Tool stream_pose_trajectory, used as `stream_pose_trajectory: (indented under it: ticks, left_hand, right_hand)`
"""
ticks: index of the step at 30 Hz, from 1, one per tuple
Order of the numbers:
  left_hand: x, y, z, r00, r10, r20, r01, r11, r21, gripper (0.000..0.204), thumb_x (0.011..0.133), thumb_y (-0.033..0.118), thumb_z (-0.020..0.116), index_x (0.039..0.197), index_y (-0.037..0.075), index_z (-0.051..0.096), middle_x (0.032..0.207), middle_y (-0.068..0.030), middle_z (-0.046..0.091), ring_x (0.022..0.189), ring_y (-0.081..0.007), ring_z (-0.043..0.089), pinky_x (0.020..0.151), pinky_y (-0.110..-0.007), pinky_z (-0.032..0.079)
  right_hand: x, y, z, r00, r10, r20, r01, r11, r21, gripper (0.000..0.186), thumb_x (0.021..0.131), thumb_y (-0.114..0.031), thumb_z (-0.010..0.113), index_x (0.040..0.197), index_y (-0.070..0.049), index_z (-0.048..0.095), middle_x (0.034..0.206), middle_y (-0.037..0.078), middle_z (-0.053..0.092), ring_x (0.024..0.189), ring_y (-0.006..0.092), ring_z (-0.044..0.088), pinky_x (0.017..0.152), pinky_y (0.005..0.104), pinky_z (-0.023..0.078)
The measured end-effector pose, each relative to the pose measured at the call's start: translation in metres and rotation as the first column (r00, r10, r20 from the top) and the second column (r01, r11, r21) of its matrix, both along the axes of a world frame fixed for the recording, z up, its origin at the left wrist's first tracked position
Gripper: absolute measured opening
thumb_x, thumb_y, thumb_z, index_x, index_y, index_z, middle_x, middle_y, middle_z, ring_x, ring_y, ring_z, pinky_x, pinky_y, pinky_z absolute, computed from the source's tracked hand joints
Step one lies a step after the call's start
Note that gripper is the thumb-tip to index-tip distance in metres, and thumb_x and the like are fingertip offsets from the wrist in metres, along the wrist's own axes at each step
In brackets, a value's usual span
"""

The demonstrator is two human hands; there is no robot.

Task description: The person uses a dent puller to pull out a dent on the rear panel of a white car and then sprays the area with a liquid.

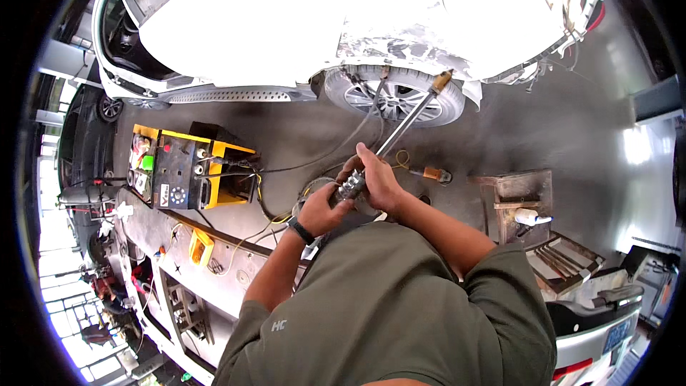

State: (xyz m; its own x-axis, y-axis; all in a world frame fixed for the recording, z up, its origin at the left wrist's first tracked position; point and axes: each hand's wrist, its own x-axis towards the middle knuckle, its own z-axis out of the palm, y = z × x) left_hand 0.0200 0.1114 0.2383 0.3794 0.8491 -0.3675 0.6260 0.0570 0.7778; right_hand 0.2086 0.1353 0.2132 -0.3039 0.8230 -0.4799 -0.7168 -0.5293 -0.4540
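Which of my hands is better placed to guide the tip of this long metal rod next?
Probably your right hand: it's farther along the metal rod, nearer the brownish tip. Your left hand is lower, by the shiny fitting.

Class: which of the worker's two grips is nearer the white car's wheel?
The right grip, at the metal rod; the left grip, beside the dark wristband, sits farther from the wheel.

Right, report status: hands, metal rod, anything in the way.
Left hand and right hand gripping metal rod, near end. Rod's far tip at wheel arch, contact unclear. Dark cable crosses wheel, left of rod.
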Motion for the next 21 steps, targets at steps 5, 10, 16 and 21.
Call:
stream_pose_trajectory:
  ticks: [5,10,16,21]
  left_hand:
    - [-0.104,0.011,-0.068,0.928,0.201,0.314,-0.1,0.945,-0.311,0.028,0.098,0.02,0.051,0.11,0.0,0.066,0.101,-0.0194,0.07,0.096,-0.0357,0.065,0.086,-0.04,0.049]
    - [-0.253,0.001,-0.192,0.837,-0.07,-0.543,0.388,0.776,0.497,0.038,0.104,0.03,0.039,0.122,0.005,0.062,0.106,-0.0097,0.069,0.103,-0.0232,0.063,0.087,-0.041,0.053]
    - [-0.258,0.0,-0.197,0.772,0.626,0.11,-0.149,0.347,-0.926,0.035,0.098,0.028,0.053,0.125,0.006,0.058,0.105,-0.0144,0.069,0.095,-0.0249,0.067,0.082,-0.036,0.055]
    - [-0.28,-0.028,-0.214,0.757,0.652,0.038,-0.433,0.545,-0.718,0.043,0.099,0.032,0.055,0.129,0.002,0.048,0.107,-0.016,0.065,0.087,-0.0242,0.066,0.071,-0.038,0.056]
  right_hand:
    - [-0.078,0.012,0.01,0.988,-0.12,0.101,0.138,0.972,-0.188,0.047,0.102,-0.044,0.054,0.082,-0.002,0.059,0.077,0.016,0.062,0.074,0.0291,0.065,0.07,0.0426,0.055]
    - [-0.134,0.026,-0.001,0.978,-0.192,0.079,0.204,0.958,-0.202,0.043,0.102,-0.039,0.054,0.078,-0.003,0.057,0.076,0.014,0.059,0.071,0.0282,0.063,0.071,0.0427,0.054]
    - [-0.147,0.053,-0.014,0.992,-0.078,0.097,0.099,0.968,-0.233,0.04,0.102,-0.035,0.055,0.078,-0.003,0.056,0.076,0.012,0.056,0.071,0.0277,0.062,0.071,0.0427,0.054]
    - [-0.163,0.086,-0.003,0.999,0.023,0.039,-0.01,0.953,-0.303,0.032,0.102,-0.029,0.052,0.081,-0.004,0.052,0.075,0.011,0.055,0.068,0.0245,0.059,0.069,0.0398,0.054]
